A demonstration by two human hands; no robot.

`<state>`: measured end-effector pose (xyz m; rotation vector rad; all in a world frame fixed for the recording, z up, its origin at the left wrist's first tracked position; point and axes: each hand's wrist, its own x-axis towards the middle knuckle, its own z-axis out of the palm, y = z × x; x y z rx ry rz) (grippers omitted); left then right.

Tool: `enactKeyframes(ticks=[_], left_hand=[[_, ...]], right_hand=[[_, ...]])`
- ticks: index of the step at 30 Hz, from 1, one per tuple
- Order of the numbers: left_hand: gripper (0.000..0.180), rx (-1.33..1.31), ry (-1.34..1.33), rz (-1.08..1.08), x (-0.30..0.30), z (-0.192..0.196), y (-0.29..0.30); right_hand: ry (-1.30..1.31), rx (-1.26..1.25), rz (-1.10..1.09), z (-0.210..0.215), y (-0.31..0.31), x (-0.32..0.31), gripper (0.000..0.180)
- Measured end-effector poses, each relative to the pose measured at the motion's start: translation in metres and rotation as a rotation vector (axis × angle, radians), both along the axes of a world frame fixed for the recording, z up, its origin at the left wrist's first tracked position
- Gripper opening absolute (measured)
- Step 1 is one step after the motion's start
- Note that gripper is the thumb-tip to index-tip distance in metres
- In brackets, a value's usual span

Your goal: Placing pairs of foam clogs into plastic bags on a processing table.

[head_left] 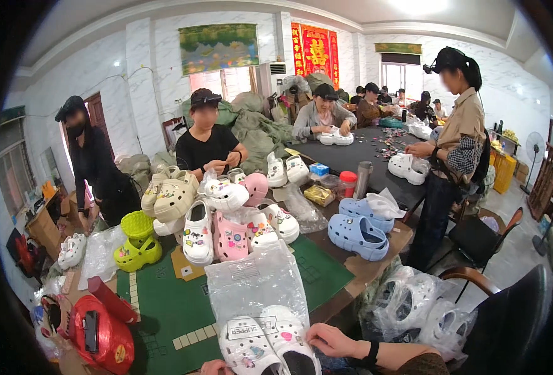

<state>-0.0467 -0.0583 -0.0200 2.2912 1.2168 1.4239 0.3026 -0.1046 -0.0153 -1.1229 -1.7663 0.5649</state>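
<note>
A pair of white clogs (pixel 249 350) with colourful charms lies at the lower middle, toes pointing away from me. They are inside a clear plastic bag (pixel 251 284) with printing on it, whose flat far part stretches over the green mat (pixel 317 269). My right hand (pixel 334 341), a black band on its wrist, has its fingers curled and pinched at the bag's right edge beside the clogs. At the lower edge, my left hand (pixel 216 368) is partly cut off; its fingers close on the bag's left side.
Decorated clogs (pixel 231 236) pile up beyond the bag. Green clogs (pixel 138 250) stand left, blue clogs (pixel 357 237) right. A red plastic bundle (pixel 104 337) sits at near left. Bagged white clogs (pixel 407 300) lie at right. Several people work around the dark table (pixel 376 150).
</note>
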Motion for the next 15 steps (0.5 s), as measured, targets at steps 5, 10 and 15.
enactKeyframes(ticks=[5, 10, 15], left_hand=[[0.013, 0.183, 0.140, -0.102, 0.000, 0.001, -0.010], [0.027, -0.068, 0.116, -0.382, -0.017, -0.005, -0.035], [0.027, -0.204, 0.072, -0.379, -0.025, 0.007, -0.048]], right_hand=[[-0.031, -0.112, 0.038, 0.005, -0.013, 0.002, 0.010], [-0.085, -0.200, 0.250, 0.007, -0.042, 0.010, 0.010], [-0.073, -0.229, 0.364, 0.015, -0.039, 0.000, 0.010]])
